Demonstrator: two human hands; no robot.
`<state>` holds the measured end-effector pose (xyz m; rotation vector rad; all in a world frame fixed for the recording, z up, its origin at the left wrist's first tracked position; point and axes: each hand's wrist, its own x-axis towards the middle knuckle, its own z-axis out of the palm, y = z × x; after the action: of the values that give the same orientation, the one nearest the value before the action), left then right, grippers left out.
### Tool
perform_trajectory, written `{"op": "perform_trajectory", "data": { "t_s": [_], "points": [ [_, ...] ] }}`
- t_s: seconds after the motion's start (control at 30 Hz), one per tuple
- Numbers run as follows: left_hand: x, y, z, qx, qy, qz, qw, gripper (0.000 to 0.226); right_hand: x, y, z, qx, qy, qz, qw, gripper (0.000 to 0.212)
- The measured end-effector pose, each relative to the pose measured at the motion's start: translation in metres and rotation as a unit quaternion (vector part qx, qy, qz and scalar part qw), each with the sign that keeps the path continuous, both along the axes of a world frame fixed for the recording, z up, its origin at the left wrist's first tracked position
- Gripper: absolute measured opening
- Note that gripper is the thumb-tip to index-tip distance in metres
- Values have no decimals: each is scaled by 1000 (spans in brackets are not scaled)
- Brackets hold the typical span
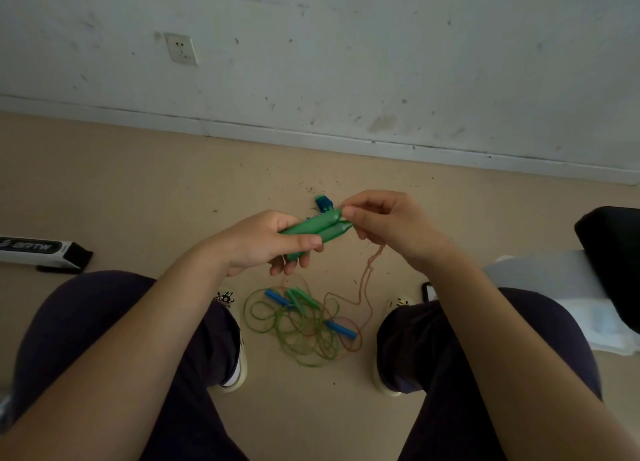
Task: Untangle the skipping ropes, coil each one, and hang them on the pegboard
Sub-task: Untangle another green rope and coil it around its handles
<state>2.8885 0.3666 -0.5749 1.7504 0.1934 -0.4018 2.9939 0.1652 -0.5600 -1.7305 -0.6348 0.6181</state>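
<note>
We look down past our knees at a tan floor (138, 169). Our left hand (266, 244) holds its grip closed around two green handles (318, 226), side by side just above the floor. Our right hand (384, 221) pinches at the handles' tips, where a thin orange cord (367, 280) hangs down. The cord trails into a tangle of green and orange rope (304, 329) between our shoes, with two blue handles (341, 329) and more green ones lying in it. To do this step well, we judge it best to keep the paired handles steady and draw the cord up slowly, feeding loops free rather than tugging knots tight. No pegboard is in view.
</note>
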Motion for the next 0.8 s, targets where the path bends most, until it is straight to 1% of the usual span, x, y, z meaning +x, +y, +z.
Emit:
{"op": "perform_trajectory", "data": {
  "t_s": [0.1, 0.13, 0.2, 0.3, 0.37, 0.4, 0.47, 0.57, 0.67, 0.73, 0.8],
  "points": [
    [0, 0, 0, -24, -30, 40, 998, 38, 3, -2, 3, 34, 33, -50, 998, 21],
    [0, 0, 0, -40, -50, 68, 996, 40, 5, -2, 3, 38, 41, -67, 996, 19],
    [2, -1, 0, -68, -98, 148, 982, 35, 7, -2, 2, 34, 49, -95, 994, 16],
    [6, -1, -1, -82, -138, 266, 951, 24, 7, 2, -7, -3, 8, -115, 993, 15],
    [7, -2, -2, -66, -137, 294, 944, 23, 6, 5, -15, -44, -41, -111, 992, 10],
    [8, -2, -3, -51, -127, 292, 947, 24, 5, 7, -17, -61, -54, -103, 991, 8],
    [8, -1, -6, -8, -94, 255, 962, 21, -1, 10, -18, -75, -60, -74, 993, 6],
    [6, 2, -9, 79, -40, 134, 987, 16, -9, 15, -13, -68, -72, -24, 995, 11],
    [3, 0, -8, 163, 2, -1, 987, 13, -12, 16, -8, -61, -88, 11, 994, 11],
    [1, -6, -5, 160, 22, -66, 985, 10, -12, 16, -6, -73, -98, 25, 992, 8],
    [0, -12, -1, 152, 28, -104, 982, 8, -13, 17, -4, -75, -108, 38, 991, 7]
  ]
}}
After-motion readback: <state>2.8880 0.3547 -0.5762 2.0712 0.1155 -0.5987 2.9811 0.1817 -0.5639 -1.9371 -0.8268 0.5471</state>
